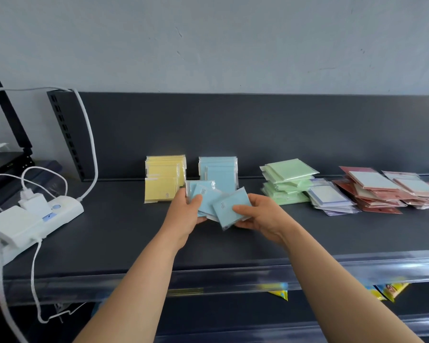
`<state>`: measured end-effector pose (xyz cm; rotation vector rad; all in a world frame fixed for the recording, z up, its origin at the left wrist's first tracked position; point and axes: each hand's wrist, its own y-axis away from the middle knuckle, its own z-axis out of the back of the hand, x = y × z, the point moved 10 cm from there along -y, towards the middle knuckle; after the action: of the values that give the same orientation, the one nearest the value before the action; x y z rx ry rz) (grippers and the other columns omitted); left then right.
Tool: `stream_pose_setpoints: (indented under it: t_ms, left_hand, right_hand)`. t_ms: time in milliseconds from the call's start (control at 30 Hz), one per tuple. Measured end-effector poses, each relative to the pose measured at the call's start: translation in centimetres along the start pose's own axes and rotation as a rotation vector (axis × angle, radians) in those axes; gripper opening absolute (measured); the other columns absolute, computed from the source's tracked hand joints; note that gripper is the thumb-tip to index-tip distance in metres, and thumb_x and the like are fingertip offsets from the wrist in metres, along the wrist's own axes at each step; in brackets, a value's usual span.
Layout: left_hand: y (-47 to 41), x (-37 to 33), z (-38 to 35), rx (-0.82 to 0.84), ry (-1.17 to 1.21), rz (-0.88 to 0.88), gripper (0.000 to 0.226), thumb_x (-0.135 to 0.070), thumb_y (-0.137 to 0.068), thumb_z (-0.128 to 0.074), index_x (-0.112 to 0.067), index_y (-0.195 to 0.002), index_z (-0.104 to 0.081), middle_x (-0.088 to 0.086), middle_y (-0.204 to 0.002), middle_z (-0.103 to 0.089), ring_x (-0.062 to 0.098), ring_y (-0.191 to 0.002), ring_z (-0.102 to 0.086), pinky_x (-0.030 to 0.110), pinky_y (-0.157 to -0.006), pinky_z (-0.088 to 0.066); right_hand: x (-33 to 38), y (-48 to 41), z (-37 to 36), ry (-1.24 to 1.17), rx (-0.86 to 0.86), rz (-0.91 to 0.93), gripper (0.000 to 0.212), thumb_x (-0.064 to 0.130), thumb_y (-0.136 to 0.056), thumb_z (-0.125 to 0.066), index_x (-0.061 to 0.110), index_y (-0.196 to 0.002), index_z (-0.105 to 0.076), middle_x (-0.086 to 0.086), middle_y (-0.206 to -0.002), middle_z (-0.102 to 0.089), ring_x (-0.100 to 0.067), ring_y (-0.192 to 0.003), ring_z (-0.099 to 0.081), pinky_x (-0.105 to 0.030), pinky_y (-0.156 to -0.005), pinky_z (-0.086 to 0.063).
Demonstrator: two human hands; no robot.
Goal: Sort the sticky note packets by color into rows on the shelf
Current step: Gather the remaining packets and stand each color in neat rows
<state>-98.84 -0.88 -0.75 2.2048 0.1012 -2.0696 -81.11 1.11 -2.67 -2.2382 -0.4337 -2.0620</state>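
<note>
Both hands hold a fan of light blue sticky note packets point(209, 199) just above the dark shelf point(109, 233). My left hand point(186, 214) grips the fan's left side, thumb on top. My right hand point(260, 216) pinches the rightmost blue packet point(229, 206). Behind the hands a row of blue packets point(219, 170) leans upright against the back panel. A row of yellow packets point(164, 178) stands to its left. Green packets point(289, 183) lie in a loose pile to the right.
Further right lie white-and-purple packets point(328, 198) and red-edged packets point(374, 191) in loose heaps. A white power strip point(42, 216) with chargers and cables occupies the shelf's left end. A clear plastic rail point(233, 276) runs along the front edge.
</note>
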Motion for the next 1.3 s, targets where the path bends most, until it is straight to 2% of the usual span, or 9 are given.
stream_pose_setpoints:
  t_ms: [233,333,500,733,833,1000,1100,1200,1300]
  left_hand:
    - [0.1,0.2,-0.4,0.084,-0.057,0.015,0.023,-0.017,-0.100,-0.051,-0.017,-0.122,-0.050,0.004,-0.119,-0.062,0.019,-0.102,-0.066,0.038,-0.079,-0.060]
    - [0.0,-0.1,-0.1,0.125,-0.212,0.047,0.021,-0.031,-0.100,-0.049,-0.018,-0.116,-0.053,0.002,-0.115,-0.064,0.017,-0.098,-0.067,0.040,-0.081,-0.059]
    - [0.0,-0.7,-2.4,0.332,-0.510,-0.005,0.026,-0.024,-0.097,-0.057,-0.022,-0.122,-0.050,-0.001,-0.113,-0.063,0.015,-0.100,-0.066,0.037,-0.078,-0.060]
    - [-0.1,0.3,-1.5,0.227,-0.326,0.053,0.020,-0.019,-0.103,-0.042,-0.016,-0.122,-0.048,0.008,-0.118,-0.059,0.021,-0.101,-0.065,0.036,-0.076,-0.060]
    - [0.3,0.3,-2.8,0.240,-0.216,0.074,0.025,-0.020,-0.103,-0.038,-0.017,-0.126,-0.048,0.008,-0.117,-0.062,0.023,-0.099,-0.067,0.038,-0.078,-0.060]
    - [0.8,1.2,-4.2,0.285,-0.277,0.067,0.032,-0.033,-0.101,-0.045,-0.022,-0.131,-0.041,0.002,-0.121,-0.060,0.018,-0.105,-0.063,0.037,-0.085,-0.058]
    - [0.4,1.2,-3.5,0.204,-0.244,0.045,0.038,-0.030,-0.102,-0.043,-0.017,-0.137,-0.038,0.000,-0.122,-0.057,0.017,-0.109,-0.059,0.041,-0.095,-0.053]
    - [0.1,1.5,-3.5,0.152,-0.228,0.049,0.041,-0.034,-0.103,-0.037,-0.022,-0.141,-0.031,-0.004,-0.126,-0.054,0.016,-0.115,-0.054,0.040,-0.105,-0.043]
    - [0.4,1.4,-4.4,0.182,-0.316,0.024,0.043,-0.034,-0.103,-0.036,-0.024,-0.143,-0.026,-0.003,-0.134,-0.047,0.014,-0.119,-0.049,0.031,-0.101,-0.041]
  right_hand:
    - [0.9,-0.6,1.2,0.016,-0.042,0.048,0.024,-0.002,-0.088,-0.061,0.005,-0.111,-0.060,-0.013,-0.109,-0.069,-0.023,-0.095,-0.068,-0.035,-0.077,-0.058]
    - [2.5,-0.4,1.7,0.262,-0.021,0.127,0.024,-0.004,-0.086,-0.063,0.012,-0.103,-0.063,-0.007,-0.101,-0.071,-0.019,-0.091,-0.067,-0.031,-0.078,-0.056]
    - [4.1,-0.7,0.2,0.345,0.053,0.183,0.026,-0.002,-0.083,-0.067,0.016,-0.102,-0.068,-0.002,-0.100,-0.073,-0.016,-0.096,-0.068,-0.030,-0.089,-0.053]
    - [2.7,-1.6,1.1,0.305,0.025,0.155,0.028,0.003,-0.086,-0.065,0.014,-0.112,-0.066,-0.004,-0.107,-0.072,-0.022,-0.103,-0.067,-0.038,-0.094,-0.052]
    - [2.0,-1.5,-0.4,0.272,0.101,0.140,0.037,0.003,-0.086,-0.066,0.014,-0.121,-0.064,-0.004,-0.112,-0.071,-0.020,-0.106,-0.066,-0.035,-0.095,-0.052]
    - [1.6,-1.3,0.0,0.316,-0.062,0.109,0.066,0.018,-0.076,-0.080,0.018,-0.133,-0.049,0.001,-0.109,-0.060,-0.008,-0.097,-0.060,-0.024,-0.088,-0.050]
    - [0.5,-1.2,-0.4,0.286,0.007,0.064,0.060,0.022,-0.080,-0.077,0.010,-0.132,-0.051,-0.004,-0.109,-0.068,-0.012,-0.095,-0.065,-0.023,-0.080,-0.051]
    - [-0.2,-1.1,-1.5,0.207,0.112,0.041,0.045,0.011,-0.086,-0.069,0.008,-0.128,-0.055,-0.009,-0.114,-0.069,-0.019,-0.105,-0.066,-0.027,-0.084,-0.054]
    - [1.0,-0.6,-1.5,0.262,0.125,0.093,0.038,0.004,-0.088,-0.065,0.012,-0.124,-0.059,-0.009,-0.114,-0.069,-0.021,-0.103,-0.067,-0.031,-0.084,-0.056]
